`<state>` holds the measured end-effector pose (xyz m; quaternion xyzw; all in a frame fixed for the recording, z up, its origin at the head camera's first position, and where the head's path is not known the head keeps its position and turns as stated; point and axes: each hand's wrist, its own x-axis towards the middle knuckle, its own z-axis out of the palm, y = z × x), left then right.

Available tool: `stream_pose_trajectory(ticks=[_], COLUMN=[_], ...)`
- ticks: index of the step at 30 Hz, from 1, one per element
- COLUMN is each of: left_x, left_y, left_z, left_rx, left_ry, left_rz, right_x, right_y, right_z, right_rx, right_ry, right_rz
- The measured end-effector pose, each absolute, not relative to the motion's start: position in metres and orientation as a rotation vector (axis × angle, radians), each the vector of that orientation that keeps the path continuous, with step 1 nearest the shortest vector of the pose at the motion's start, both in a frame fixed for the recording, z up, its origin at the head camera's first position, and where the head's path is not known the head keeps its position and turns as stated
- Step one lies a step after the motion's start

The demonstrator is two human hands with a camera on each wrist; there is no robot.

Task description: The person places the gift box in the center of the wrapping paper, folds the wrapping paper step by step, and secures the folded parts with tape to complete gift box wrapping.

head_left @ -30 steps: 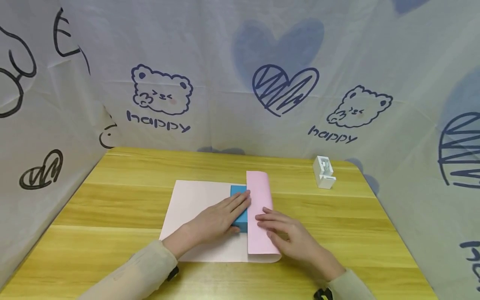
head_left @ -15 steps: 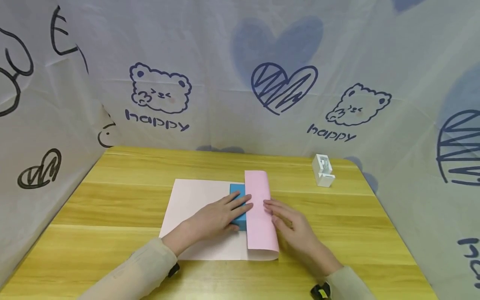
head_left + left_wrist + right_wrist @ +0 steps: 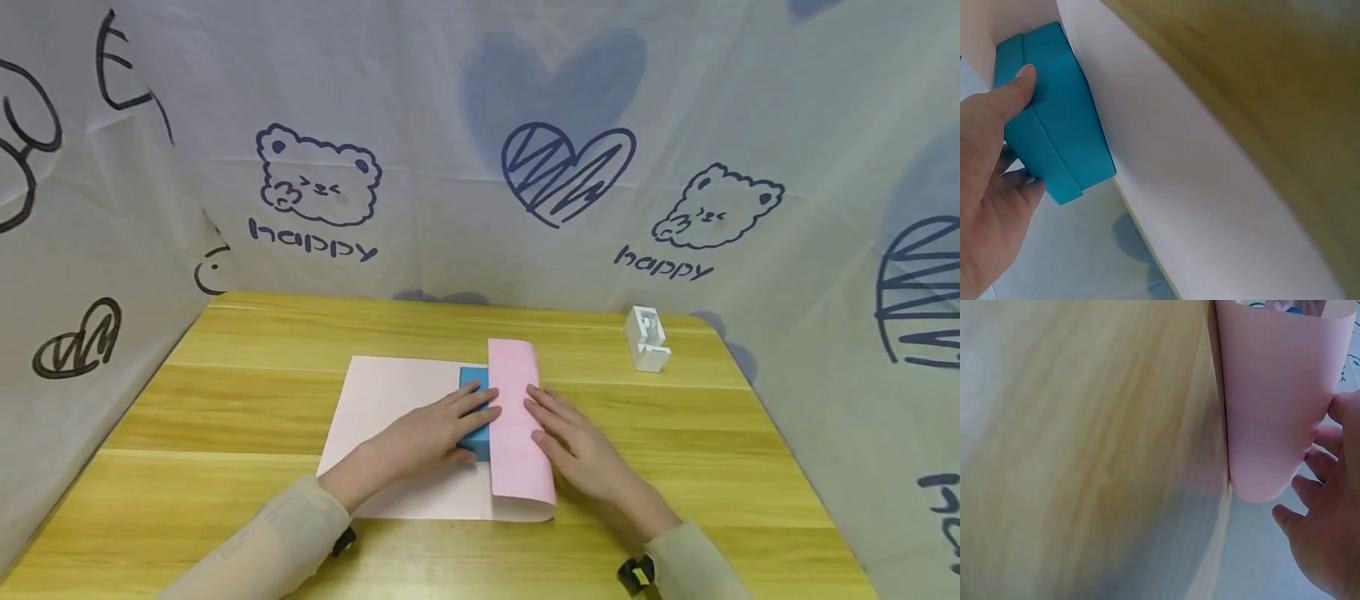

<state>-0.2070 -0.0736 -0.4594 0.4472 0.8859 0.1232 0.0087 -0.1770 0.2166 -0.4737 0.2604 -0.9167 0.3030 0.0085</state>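
Obs: blue box (image 3: 474, 379) lies on pale inner face of sheet (image 3: 401, 392), approx. centre of table (image 3: 225, 400); sheet's pink flap (image 3: 513, 417) curls over from R & covers box's R part.

Left hand (image 3: 435, 425) (LH) grips box: thumb on near side, fingers across top, a couple of tips over flap edge. Right hand (image 3: 592, 454) (RH) holds nothing; fingers loosely bent, some tips touching flap's outer bend. White holder (image 3: 648, 340) well apart, far R; use can't be told.

Handling (est.): box prob. light & fairly stiff, card-like, crisp edges; contents & true wt unknown. L wrist view shows a step/seam round it, likely a lid, so a lift by the upper part alone may part it. Best hold: thumb & fingers on opp. sides, low, spanning seam. Smooth face may slide on sheet if pushed; light downward press should do.

Sheet: looks like thin card or thick paper, springy. Bend is rounded, no sharp crease, so prob. springs back if let go. Dents/creases easily; use flat finger pads along flap edge, avoid pinching mid-panel, spread pressure along bend
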Motion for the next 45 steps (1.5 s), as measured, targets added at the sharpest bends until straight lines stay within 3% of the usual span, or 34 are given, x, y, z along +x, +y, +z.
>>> stream_pose_trajectory(ticks=[15,45], left_x=[-0.207,-0.204], left_y=[-0.081,-0.08], left_z=[-0.455,-0.458], left_rx=[1.335,1.447], left_ry=[2.755,2.794], left_rz=[0.439,0.325], right_x=[-0.181,-0.184], right_y=[0.21,0.205], right_z=[-0.474,-0.474], right_rx=[0.97,0.896], right_ry=[-2.837,-2.885], right_rz=[0.803,0.845])
